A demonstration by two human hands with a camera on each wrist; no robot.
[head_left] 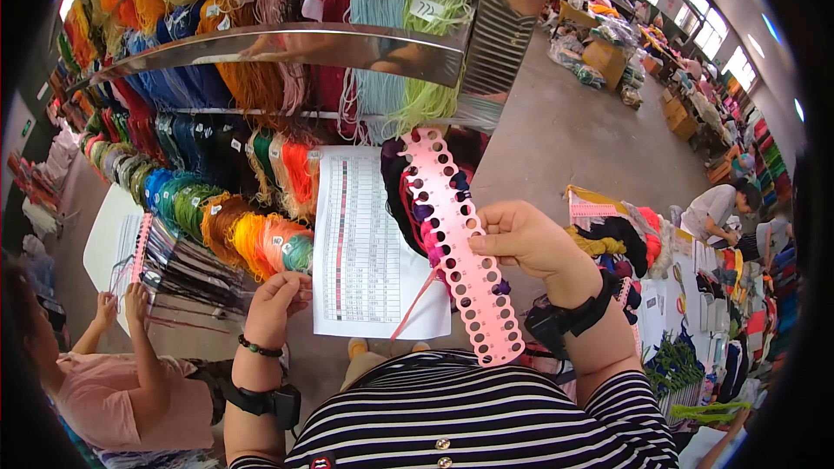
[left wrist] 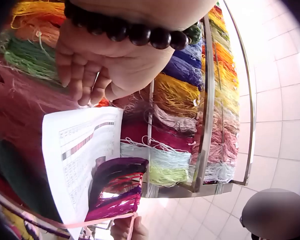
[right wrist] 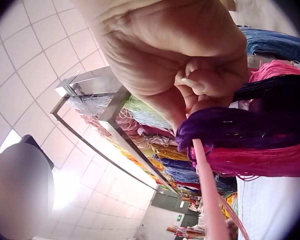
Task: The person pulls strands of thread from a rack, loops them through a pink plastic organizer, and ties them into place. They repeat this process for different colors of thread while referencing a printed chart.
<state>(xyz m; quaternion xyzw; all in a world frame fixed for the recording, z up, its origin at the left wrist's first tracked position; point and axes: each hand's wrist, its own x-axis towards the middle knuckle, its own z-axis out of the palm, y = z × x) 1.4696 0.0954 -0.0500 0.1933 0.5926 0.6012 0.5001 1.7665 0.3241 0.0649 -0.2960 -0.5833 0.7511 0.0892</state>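
A person in a black-and-white striped top [head_left: 486,412] stands before a metal rack [head_left: 287,42] hung with skeins of coloured thread [head_left: 234,226]. The right hand [head_left: 521,239] is curled round the right edge of a pink perforated strip [head_left: 460,247], thumb and fingers pinching it about midway — the strip tilts from upper left to lower right, its far end close under the rack's rail. Bundles of purple, magenta and dark thread [head_left: 415,208] are looped through the holes on its left side, and a single pink strand [head_left: 415,302] trails down toward the torso. The right wrist view shows the fist closed tight above the purple and magenta bundles [right wrist: 240,132].

The left hand [head_left: 276,300] holds the lower left edge of a printed colour chart [head_left: 369,252], its fingers folded against the sheet; the chart hangs just left of the strip, partly behind it. A dark bead bracelet [head_left: 259,348] circles that wrist. In the left wrist view the fingers [left wrist: 85,80] are bent above the paper [left wrist: 82,150].

At near left, another person in pink [head_left: 104,391] handles a second strip of threads [head_left: 143,252].
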